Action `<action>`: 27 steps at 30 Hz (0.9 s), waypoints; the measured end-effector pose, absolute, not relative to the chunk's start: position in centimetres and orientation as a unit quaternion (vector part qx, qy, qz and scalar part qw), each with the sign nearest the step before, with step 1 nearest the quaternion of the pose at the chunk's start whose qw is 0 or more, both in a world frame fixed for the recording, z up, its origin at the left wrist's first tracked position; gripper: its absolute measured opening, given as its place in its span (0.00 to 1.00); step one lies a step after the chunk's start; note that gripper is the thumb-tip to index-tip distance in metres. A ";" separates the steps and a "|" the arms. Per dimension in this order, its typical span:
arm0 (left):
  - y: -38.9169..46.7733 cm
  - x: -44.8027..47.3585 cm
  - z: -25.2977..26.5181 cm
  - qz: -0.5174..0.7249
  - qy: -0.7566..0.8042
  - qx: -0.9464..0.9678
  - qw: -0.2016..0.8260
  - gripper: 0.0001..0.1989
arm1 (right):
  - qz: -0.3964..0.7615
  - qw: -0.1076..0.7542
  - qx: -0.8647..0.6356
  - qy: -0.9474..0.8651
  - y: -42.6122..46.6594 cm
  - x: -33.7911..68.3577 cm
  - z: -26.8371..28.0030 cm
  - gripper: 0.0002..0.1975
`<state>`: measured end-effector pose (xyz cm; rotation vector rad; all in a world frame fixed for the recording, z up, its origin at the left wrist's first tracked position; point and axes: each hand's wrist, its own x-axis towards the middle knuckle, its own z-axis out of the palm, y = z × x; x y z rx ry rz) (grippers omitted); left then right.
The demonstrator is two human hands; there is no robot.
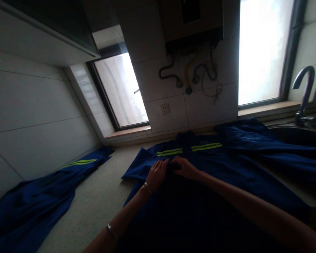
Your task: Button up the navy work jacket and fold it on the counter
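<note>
A dark blue work jacket [210, 168] with yellow-green stripes across the chest lies spread on the countertop, its collar toward the wall. Both hands are close together at the middle of its front. My left hand [158, 172], below a bracelet on the wrist, has its fingers closed on the jacket's front. Beside it, my right hand [183, 167] is curled with thumb and fingers pinching the dark cloth near the front opening. The dim light hides exactly which edge or fastener lies between the fingers.
Another blue striped garment [55, 189] lies on the countertop [102, 196] at left. More blue clothing [252, 137] lies at right, by the sink [300, 131] and faucet [305, 91]. A water heater [192, 24] with hoses hangs on the tiled wall between two windows.
</note>
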<state>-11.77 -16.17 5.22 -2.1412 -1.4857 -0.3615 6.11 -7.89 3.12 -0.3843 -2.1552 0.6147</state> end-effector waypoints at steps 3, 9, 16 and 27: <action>-16.3 -11.3 5.1 -0.107 -0.546 -0.795 0.244 0.18 | 0.218 0.417 -0.168 -0.866 -7.9 5.9 2.9 0.11; -16.6 -10.6 5.4 -0.084 -0.554 -0.800 0.216 0.12 | 0.163 0.385 -0.178 -0.891 -8.2 6.4 3.1 0.11; -16.8 -10.4 5.5 -0.089 -0.532 -0.818 0.198 0.09 | 0.097 0.358 -0.159 -0.915 -8.4 6.4 3.0 0.10; -16.9 -10.6 5.1 -0.105 -0.519 -0.828 0.183 0.09 | 0.050 0.364 -0.127 -0.921 -8.3 6.4 2.9 0.07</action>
